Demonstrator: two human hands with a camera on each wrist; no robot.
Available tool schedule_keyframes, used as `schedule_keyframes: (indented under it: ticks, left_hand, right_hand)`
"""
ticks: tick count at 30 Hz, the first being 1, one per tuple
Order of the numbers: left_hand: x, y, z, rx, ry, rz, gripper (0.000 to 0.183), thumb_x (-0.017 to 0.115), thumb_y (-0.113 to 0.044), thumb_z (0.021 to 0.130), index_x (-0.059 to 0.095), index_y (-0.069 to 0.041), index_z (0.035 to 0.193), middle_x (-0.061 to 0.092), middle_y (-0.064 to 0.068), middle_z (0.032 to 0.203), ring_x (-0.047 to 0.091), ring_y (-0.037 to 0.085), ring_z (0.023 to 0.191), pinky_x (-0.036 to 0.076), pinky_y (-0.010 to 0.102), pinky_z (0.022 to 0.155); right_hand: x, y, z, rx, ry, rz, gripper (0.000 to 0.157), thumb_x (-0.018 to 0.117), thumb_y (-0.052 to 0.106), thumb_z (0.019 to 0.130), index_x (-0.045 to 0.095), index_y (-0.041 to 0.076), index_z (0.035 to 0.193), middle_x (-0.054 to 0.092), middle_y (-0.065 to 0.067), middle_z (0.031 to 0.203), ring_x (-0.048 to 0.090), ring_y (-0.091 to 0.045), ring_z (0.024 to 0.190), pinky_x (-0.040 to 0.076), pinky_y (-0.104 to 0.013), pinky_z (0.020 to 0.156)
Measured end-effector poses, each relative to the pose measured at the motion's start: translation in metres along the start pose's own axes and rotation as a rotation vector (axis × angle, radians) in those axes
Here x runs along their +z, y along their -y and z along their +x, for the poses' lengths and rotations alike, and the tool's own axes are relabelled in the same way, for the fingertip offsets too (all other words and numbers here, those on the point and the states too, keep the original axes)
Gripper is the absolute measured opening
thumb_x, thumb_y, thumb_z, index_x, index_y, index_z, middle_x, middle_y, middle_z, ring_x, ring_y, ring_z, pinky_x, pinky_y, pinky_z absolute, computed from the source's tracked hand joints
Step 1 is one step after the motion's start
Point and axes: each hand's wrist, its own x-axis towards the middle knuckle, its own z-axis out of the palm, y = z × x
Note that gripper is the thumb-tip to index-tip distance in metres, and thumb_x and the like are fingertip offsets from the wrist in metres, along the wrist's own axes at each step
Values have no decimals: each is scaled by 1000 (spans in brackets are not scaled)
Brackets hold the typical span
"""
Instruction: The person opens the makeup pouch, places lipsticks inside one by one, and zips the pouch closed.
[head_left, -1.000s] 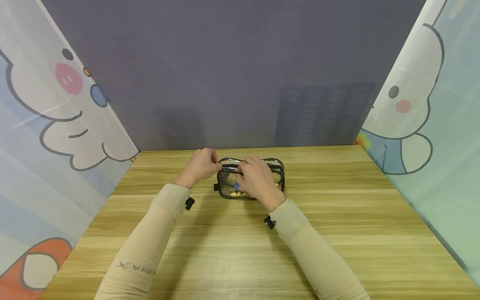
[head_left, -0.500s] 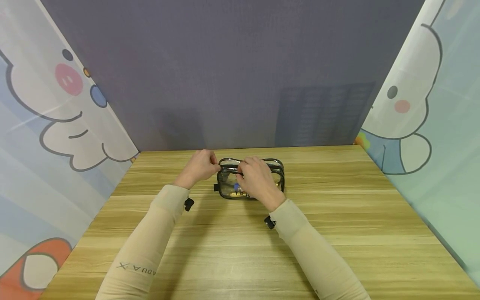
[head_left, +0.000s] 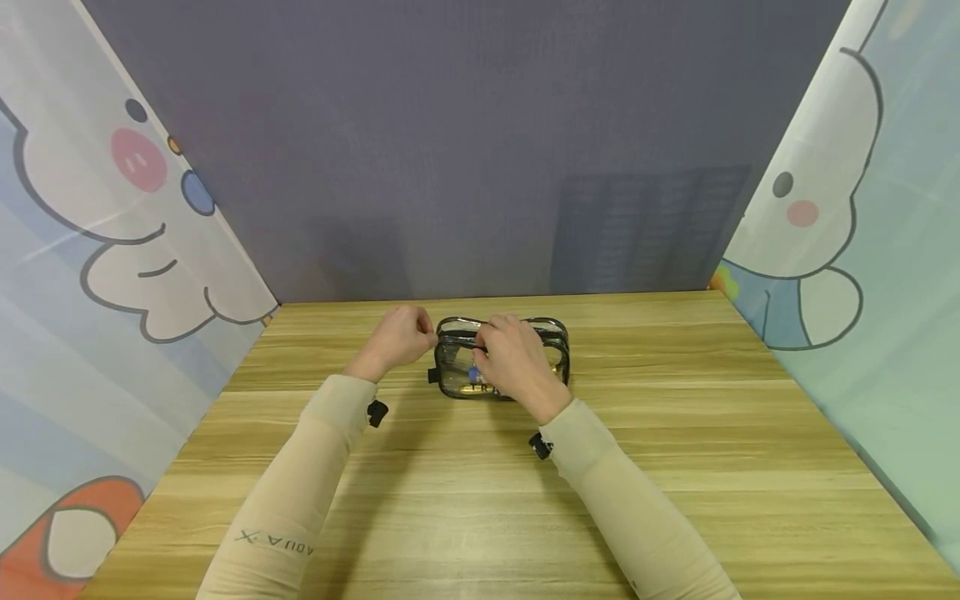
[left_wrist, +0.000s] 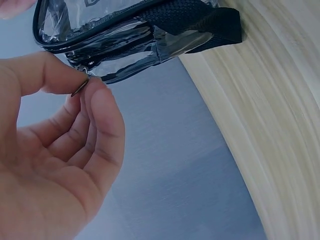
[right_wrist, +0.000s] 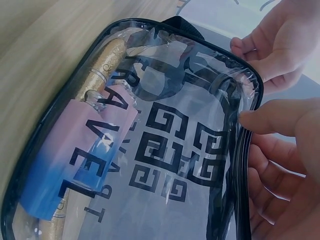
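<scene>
A clear pouch (head_left: 456,367) with black piping stands upright near the back of the table. At its upper left corner my left hand (head_left: 394,342) pinches a small zipper pull (left_wrist: 80,89) between thumb and index finger, the other fingers curled beneath. My right hand (head_left: 517,358) grips the pouch's top edge near the middle, thumb on the near side and fingers behind. Through the plastic, the right wrist view shows a pink-and-blue item (right_wrist: 62,155) and a glittery gold tube (right_wrist: 102,70). Black lettering and square patterns are printed on the pouch.
The pouch stands on a wood-grain table (head_left: 675,433). Behind it rises a grey panel (head_left: 465,150), with cartoon-printed curtains (head_left: 60,333) at both sides. A black fabric tab (left_wrist: 220,30) sticks out from the pouch's left side.
My left hand has shifted slightly left and down at the pouch's left corner. The right hand and the pouch have stayed almost in place.
</scene>
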Motion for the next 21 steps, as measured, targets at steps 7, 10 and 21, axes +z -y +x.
schedule_keyframes:
  ticks: [7,10,21]
  left_hand:
    - [2,5,0,7,3,-36,8,64,-11,93,68,-4,92,66,10,89,58,22,73,49,39,70]
    - [3,7,-1,-7,12,-51,9,64,-11,93,68,-4,93,66,9,88,58,22,73,49,39,71]
    - [5,10,0,10,14,-78,9,64,-11,93,68,-4,91,65,8,84,57,22,71,49,39,71]
  right_hand:
    - [0,0,0,4,-3,-6,6,74,16,91,73,11,87,64,-2,87,57,-22,79,51,-38,75]
    - [0,0,0,1,-3,-3,6,75,15,91,73,11,87,64,-2,87,57,-22,79,51,-38,75]
    - [0,-1,0,1,-4,-8,6,74,16,91,74,10,87,64,-2,87,58,-22,79,51,-38,75]
